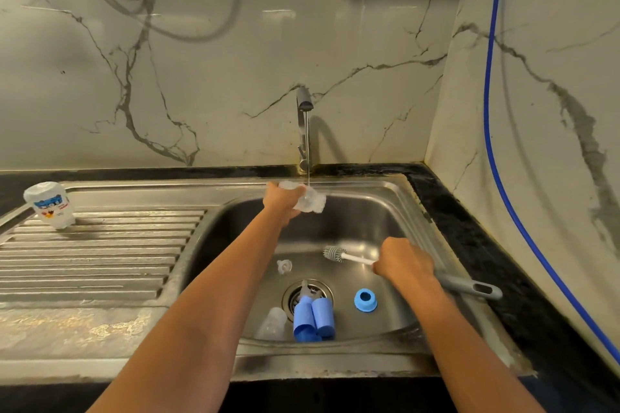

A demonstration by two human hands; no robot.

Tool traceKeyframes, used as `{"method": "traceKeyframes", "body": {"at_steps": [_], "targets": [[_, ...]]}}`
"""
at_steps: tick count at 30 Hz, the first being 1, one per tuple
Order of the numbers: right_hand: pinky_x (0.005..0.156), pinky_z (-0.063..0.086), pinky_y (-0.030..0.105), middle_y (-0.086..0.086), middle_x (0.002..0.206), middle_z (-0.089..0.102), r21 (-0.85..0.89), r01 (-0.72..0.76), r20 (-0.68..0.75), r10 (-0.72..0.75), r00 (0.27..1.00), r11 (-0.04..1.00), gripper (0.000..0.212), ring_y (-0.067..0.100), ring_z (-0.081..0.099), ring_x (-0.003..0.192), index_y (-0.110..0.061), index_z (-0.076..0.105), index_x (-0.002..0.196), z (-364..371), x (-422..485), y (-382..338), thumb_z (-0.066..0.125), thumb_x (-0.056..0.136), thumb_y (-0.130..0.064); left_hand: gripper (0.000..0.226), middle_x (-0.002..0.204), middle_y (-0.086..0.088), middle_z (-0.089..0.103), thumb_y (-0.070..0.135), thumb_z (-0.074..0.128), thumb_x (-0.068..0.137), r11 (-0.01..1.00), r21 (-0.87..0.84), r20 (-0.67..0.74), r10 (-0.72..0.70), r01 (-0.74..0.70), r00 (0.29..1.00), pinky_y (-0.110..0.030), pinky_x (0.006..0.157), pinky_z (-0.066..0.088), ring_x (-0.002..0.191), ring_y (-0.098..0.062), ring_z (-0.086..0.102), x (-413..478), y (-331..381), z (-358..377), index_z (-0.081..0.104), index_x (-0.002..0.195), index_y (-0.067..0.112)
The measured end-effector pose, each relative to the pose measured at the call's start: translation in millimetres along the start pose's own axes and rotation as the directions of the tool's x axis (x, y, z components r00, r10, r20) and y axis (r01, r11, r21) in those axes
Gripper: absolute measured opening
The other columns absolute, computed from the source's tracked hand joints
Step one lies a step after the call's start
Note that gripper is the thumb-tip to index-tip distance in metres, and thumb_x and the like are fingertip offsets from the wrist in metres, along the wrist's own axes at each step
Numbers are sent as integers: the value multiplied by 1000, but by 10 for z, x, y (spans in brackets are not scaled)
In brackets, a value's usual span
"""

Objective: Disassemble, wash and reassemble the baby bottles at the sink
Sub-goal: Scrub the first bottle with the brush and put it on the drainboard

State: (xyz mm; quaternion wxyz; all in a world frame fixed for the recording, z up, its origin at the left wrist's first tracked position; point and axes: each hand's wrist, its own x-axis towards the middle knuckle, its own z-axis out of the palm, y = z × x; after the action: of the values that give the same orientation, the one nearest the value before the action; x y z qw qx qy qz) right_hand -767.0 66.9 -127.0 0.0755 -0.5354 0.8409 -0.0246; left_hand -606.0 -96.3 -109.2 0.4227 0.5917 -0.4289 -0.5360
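Our left hand (281, 199) grips a clear bottle (310, 200) under the running tap (304, 100); our right hand (402, 261) grasps the brush (335, 253) over the sink (385, 191). We should tilt the mouth upward so water fills it.

Only print: blue band w/ white letters on bottle (49, 204) on drainboard (100, 261), blurry, illegible.

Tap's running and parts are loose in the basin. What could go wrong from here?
The small clear part lies loose near the drain; the running water might carry it there. The blue parts lie partly over the drain and may slow draining. The left hand alone grips the wet clear bottle, while the right hand holds the bottle brush; the bottle could slip.
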Motion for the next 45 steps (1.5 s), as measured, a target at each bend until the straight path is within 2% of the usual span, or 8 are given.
{"method": "traceKeyframes", "body": {"at_steps": [5, 11, 15, 21, 27, 33, 38, 45], "targets": [[67, 42, 30, 3, 102, 64, 2, -30, -5, 30, 1000, 1000, 15, 22, 61, 87, -16, 63, 105, -43, -23, -56, 60, 90, -19, 59, 133, -16, 43, 16, 72, 85, 813, 434, 53, 407, -389, 912, -33, 87, 48, 103, -25, 48, -67, -12, -104, 40, 134, 19], [74, 43, 31, 4, 110, 62, 17, -90, 36, 89, 995, 996, 20, 24, 61, 100, -14, 63, 111, -66, -63, -126, 59, 91, -16, 62, 135, -13, 40, 2, 72, 80, 607, 539, 208, 577, -585, 790, -33, 93, 44, 118, -29, 45, -144, 15, -91, 42, 132, 17], [79, 45, 31, 3, 119, 62, 49, -128, 21, 127, 992, 991, 26, 23, 60, 109, -17, 62, 118, -57, -96, -195, 58, 92, -18, 62, 136, -11, 38, 0, 74, 78, 622, 494, 182, 610, -608, 771, -30, 91, 45, 118, -27, 44, -139, 33, 4, 44, 130, 17], [80, 47, 31, 5, 120, 62, 131, -100, 18, 99, 995, 986, 26, 24, 62, 108, -15, 63, 117, 104, -151, -229, 55, 93, -17, 55, 134, -16, 46, 11, 68, 87, 964, -225, 70, 160, -141, 985, -38, 88, 56, 110, -30, 55, -60, -48, 59, 40, 134, 8], [78, 47, 31, 5, 116, 64, 109, -70, 27, 68, 997, 992, 23, 24, 63, 105, -15, 64, 113, 146, -169, -239, 55, 92, -15, 40, 114, -26, 50, 25, 58, 96, 656, -628, 368, -224, 419, 902, -38, 88, 56, 104, -35, 61, -95, -24, -33, 40, 124, 2], [83, 49, 32, 5, 118, 62, 111, -68, 36, 65, 997, 991, 25, 24, 62, 107, -16, 63, 116, 151, -188, -263, 56, 93, -17, 48, 127, -30, 45, 23, 56, 97, 544, -659, 450, -269, 520, 852, -42, 66, 60, 97, -41, 61, -129, -51, 33, 35, 133, 0], [80, 48, 32, 5, 116, 64, 111, -62, 39, 58, 998, 992, 23, 24, 63, 104, -15, 63, 114, 150, -205, -258, 57, 91, -16, 45, 129, -26, 44, 22, 56, 97, 549, -664, 395, -319, 507, 862, -35, 87, 57, 109, -37, 56, -179, 11, 33, 39, 133, 1], [81, 48, 32, 6, 116, 64, 139, -53, 35, 48, 998, 989, 23, 25, 64, 105, -15, 64, 112, 142, -208, -257, 56, 91, -17, 37, 124, -24, 49, 23, 52, 99, 591, -654, 414, -243, 472, 877, -39, 76, 60, 98, -35, 60, -235, 182, -16, 42, 126, 0]]}}
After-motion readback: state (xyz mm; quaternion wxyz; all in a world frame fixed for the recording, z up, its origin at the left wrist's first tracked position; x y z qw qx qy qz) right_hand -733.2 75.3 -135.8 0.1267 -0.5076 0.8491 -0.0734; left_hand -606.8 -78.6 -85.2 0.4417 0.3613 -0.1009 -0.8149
